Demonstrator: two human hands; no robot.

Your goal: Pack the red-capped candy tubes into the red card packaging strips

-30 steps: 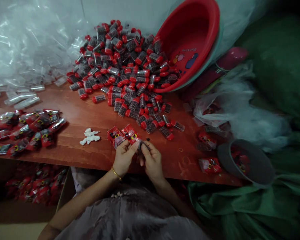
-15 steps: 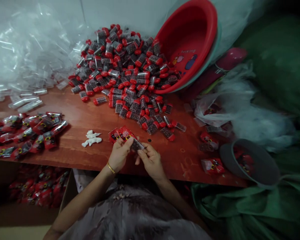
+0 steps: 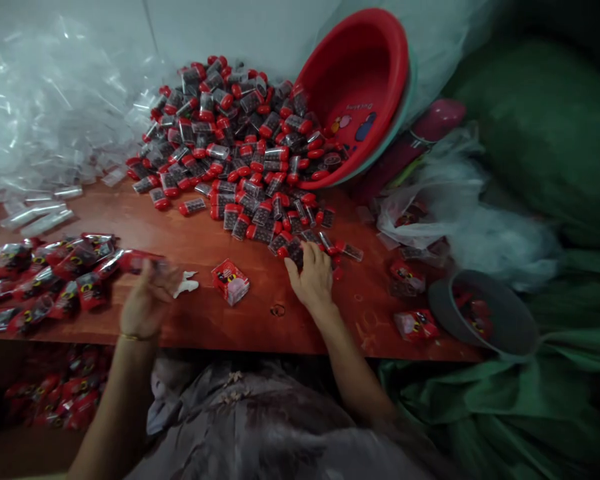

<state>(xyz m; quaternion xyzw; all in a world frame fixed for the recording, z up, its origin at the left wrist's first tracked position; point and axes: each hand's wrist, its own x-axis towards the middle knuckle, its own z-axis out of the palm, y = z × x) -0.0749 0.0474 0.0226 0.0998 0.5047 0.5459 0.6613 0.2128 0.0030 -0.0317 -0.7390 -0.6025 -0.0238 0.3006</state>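
Observation:
My left hand (image 3: 147,297) is over the left part of the table, smeared by motion, its fingers looking apart. Just above its thumb is a blurred red printed wrapped tube (image 3: 141,260), beside a heap of similar wrapped tubes (image 3: 67,263). At the near edge of the big pile, my right hand (image 3: 314,277) has its thumb and bent fingers around a red-capped clear tube (image 3: 294,251) with dark contents. The hand partly covers that tube. Between my hands lies a flat red printed sleeve stack (image 3: 231,281).
Behind my hands is the pile of red-capped tubes (image 3: 230,147), running into a tipped red basin (image 3: 353,100). Clear plastic pieces (image 3: 55,120) heap at the back left. A crumpled white scrap (image 3: 186,285) lies near my left hand. At right stands a grey bowl (image 3: 443,307).
My hands have parted: the left swung left with a red wrapped tube, the right moved forward to the pile's edge. The sleeve stack now lies uncovered. The view has shifted slightly.

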